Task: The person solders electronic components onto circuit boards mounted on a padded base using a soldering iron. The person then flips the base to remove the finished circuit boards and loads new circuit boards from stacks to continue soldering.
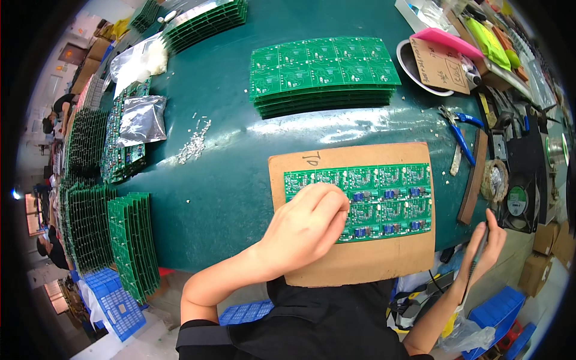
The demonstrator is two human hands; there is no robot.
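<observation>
My left hand (309, 225) is over the left part of a green circuit board panel (390, 210), its fingers pinched together. Whatever is between those fingertips is hidden. The panel carries rows of blue and small pale components and lies on a brown cardboard sheet (354, 267) at the table's near edge. Off to the right, beyond the table edge, my right hand (485, 249) is closed around a slim dark pen-shaped tool (477, 259), which slants down along the wrist. The tool's exact kind is not clear.
Behind the panel stands a stack of green boards (324, 66); more stacks (129, 240) line the left. Tiny loose parts (195, 144) lie left of centre. At right are blue-handled pliers (462, 138), a brown strip (473, 177), a tape roll (494, 180) and a bowl (408, 63).
</observation>
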